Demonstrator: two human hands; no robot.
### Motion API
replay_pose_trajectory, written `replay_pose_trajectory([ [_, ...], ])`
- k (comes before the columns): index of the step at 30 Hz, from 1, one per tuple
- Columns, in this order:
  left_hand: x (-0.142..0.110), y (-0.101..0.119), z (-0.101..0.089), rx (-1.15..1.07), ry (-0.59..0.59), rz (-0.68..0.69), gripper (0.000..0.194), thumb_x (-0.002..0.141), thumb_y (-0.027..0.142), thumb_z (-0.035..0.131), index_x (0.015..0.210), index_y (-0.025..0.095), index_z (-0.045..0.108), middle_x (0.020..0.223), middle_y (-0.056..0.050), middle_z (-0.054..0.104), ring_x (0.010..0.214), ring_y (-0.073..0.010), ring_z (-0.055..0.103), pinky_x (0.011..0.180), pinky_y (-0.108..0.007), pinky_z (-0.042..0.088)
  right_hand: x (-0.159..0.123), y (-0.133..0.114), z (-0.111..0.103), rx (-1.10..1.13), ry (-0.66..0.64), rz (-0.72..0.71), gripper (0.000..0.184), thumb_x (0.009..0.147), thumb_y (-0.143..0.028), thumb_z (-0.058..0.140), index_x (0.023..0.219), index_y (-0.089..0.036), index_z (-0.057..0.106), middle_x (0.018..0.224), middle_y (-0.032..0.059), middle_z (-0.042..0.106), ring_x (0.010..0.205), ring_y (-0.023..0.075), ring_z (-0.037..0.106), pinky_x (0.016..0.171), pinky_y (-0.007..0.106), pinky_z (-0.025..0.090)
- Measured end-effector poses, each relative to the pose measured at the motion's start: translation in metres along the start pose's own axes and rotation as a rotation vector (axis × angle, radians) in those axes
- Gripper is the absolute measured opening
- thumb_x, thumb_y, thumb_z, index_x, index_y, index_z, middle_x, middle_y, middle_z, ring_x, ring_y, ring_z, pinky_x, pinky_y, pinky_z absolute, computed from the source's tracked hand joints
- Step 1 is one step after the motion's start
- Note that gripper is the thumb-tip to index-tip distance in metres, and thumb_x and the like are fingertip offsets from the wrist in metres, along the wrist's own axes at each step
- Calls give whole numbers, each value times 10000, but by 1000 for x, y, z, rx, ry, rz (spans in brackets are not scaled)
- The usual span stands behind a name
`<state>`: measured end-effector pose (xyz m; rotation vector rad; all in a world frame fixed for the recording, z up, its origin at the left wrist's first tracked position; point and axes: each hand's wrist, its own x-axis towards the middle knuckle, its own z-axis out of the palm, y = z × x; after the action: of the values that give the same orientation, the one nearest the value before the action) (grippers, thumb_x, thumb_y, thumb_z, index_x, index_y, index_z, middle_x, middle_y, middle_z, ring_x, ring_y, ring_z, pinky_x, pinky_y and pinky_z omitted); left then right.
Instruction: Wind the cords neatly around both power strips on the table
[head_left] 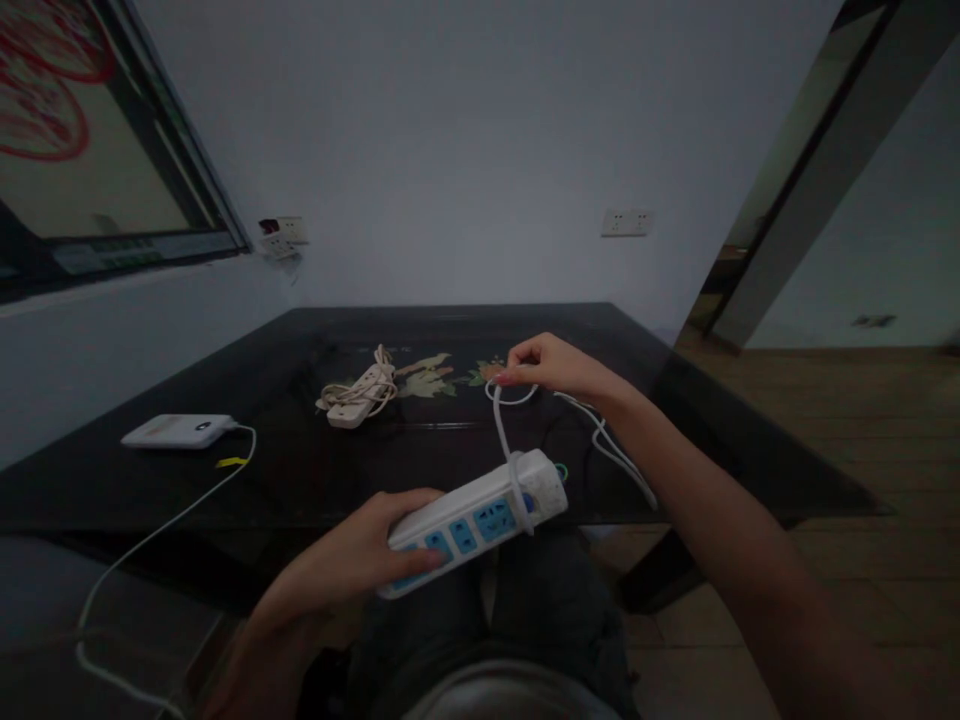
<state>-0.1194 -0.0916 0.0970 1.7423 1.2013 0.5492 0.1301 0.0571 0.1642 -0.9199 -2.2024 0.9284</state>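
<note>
Lower centre: left hand (360, 555) clamped on white power strip (480, 515), blue sockets up. Right hand (544, 365), mid-frame, pinches its white cord (501, 425), one turn looped round the strip. Bundled beige strip (358, 395) on dark table (300, 460) behind

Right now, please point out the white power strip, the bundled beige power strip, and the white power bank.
white power strip (480, 515), head view, blue-socket face
bundled beige power strip (358, 395), head view, wrapped body
white power bank (176, 430), head view, top
</note>
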Motion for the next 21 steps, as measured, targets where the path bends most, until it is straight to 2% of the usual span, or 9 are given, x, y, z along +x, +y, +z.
replay_pose_trajectory([
  [3, 8, -3, 6, 46, 63, 14, 375, 735, 342, 673, 1085, 205, 677, 1051, -37, 704, 941, -238, 640, 812, -277, 480, -5, -16, 11, -76, 109, -53, 322, 720, -386, 684, 554, -150, 541, 529, -46, 434, 540, 79, 372, 531, 246, 246],
  [9, 18, -18, 12, -23, 155, 38, 363, 782, 388, 625, 1088, 194, 651, 979, -42, 702, 898, -242, 648, 778, -287, 490, -23, -32, 36, -160, 208, -166, 291, 761, -326, 669, 569, -143, 548, 555, -40, 471, 546, 77, 407, 534, 228, 261],
  [15, 19, -28, 18, -350, 291, -44, 384, 746, 407, 676, 1027, 152, 621, 919, -69, 694, 738, -239, 686, 627, -303, 540, -40, -40, 56, -93, 197, -220, 220, 835, -288, 599, 670, -142, 600, 622, -17, 566, 569, 85, 471, 535, 201, 305],
  [18, 20, -32, 21, -558, 372, -30, 389, 722, 382, 716, 1015, 149, 614, 921, -67, 698, 732, -231, 699, 639, -306, 559, -47, -35, 67, -60, 167, -231, 208, 868, -305, 558, 737, -152, 607, 635, -22, 559, 567, 87, 464, 535, 201, 304],
  [21, 21, -35, 25, -732, 426, -21, 419, 692, 361, 752, 1016, 129, 621, 899, -90, 719, 747, -234, 708, 680, -314, 572, -52, -24, 75, -2, 137, -210, 242, 898, -304, 506, 724, -156, 586, 631, -23, 540, 587, 95, 470, 552, 205, 315],
])
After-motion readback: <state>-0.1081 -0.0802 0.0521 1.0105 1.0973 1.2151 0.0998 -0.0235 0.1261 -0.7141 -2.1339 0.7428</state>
